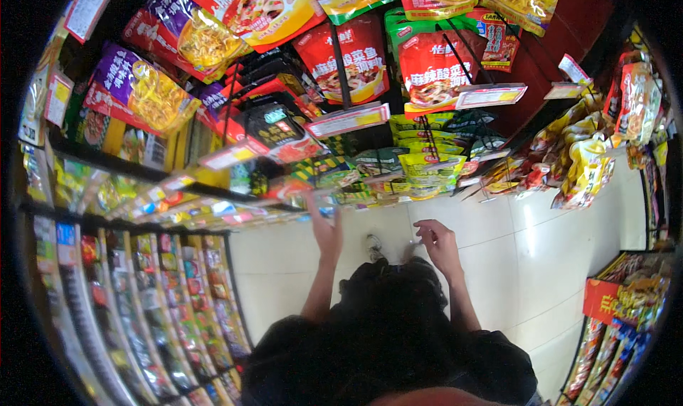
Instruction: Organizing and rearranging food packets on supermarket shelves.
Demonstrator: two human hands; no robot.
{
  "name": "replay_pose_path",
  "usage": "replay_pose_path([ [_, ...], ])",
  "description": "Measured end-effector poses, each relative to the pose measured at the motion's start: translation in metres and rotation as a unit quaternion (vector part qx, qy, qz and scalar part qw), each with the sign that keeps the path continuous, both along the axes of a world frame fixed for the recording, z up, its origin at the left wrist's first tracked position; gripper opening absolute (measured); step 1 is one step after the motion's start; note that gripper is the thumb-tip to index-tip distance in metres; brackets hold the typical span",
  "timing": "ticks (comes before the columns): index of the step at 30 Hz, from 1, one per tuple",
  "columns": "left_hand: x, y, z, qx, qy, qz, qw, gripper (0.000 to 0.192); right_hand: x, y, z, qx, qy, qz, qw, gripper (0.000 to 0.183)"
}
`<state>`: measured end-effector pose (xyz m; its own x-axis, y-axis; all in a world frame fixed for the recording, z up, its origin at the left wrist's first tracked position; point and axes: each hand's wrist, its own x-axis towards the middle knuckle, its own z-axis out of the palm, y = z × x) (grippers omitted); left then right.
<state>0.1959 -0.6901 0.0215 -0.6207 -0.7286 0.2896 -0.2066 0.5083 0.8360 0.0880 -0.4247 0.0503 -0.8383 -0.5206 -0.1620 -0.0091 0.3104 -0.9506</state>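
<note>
My left hand [327, 235], blurred, reaches up to the lower edge of the hanging display with its fingers apart. Its fingertips are close to a red packet [291, 188]; whether they touch it is unclear. Over the tiled floor, my right hand [440, 243] is loosely bent with nothing visible in it. Above the hands hang black pouches [280, 126], red pouches [435, 67] and green-yellow pouches [431, 168] on metal hooks. A purple and yellow seasoning pouch [141, 88] hangs farther left.
Price-tag holders [349, 119] stick out from the hook ends. Tiered shelves [155, 310] of small packaged goods stand at the left. More hanging bags [584, 166] are at the right, above a stand with a red-orange box [600, 299]. Light floor tiles [512, 278] lie below.
</note>
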Motion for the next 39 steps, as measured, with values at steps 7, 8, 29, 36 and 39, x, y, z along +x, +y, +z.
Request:
replay_pose_path([
  [7, 0.010, 0.131, 0.016, -0.053, -0.149, -0.158, 0.975, 0.065, -0.042, 0.051, -0.060, -0.063, -0.092, 0.019, 0.994, 0.020],
  [8, 0.020, 0.145, 0.015, -0.003, -0.171, -0.145, 0.975, 0.065, -0.050, 0.054, -0.060, -0.069, -0.093, 0.019, 0.993, 0.021],
  [29, 0.084, 0.177, 0.030, 0.064, -0.166, 0.039, 0.983, 0.044, -0.093, 0.028, -0.043, -0.218, -0.179, -0.011, 0.959, 0.022],
  [36, 0.086, 0.151, 0.010, 0.118, -0.150, -0.030, 0.981, 0.044, -0.095, 0.034, -0.034, -0.193, -0.113, -0.053, 0.973, 0.024],
  [39, 0.082, 0.130, 0.009, 0.094, -0.127, -0.025, 0.987, 0.046, -0.126, 0.017, 0.006, -0.203, 0.053, -0.123, 0.970, 0.028],
])
